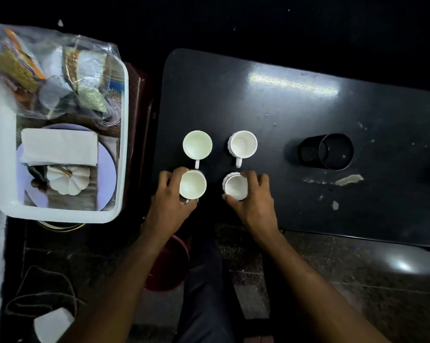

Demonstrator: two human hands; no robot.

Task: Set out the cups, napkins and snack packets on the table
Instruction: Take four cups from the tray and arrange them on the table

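Observation:
Several white cups stand in a square on the dark table [295,115]. The far left cup [197,145] and the far right cup [243,144] stand free, handles toward me. My left hand [170,201] grips the near left cup [192,187]. My right hand [254,201] grips the near right cup [236,187]. Both near cups rest on the table. A white tray [2,144] on the left holds folded white napkins [59,146] and a clear bag of snack packets [50,70].
A black cylindrical holder [332,151] lies on its side at the table's right. The tray also carries a lilac plate [107,177] and a white ribbed lid [69,179]. A red stool [166,266] stands below the table's near edge, between my arms.

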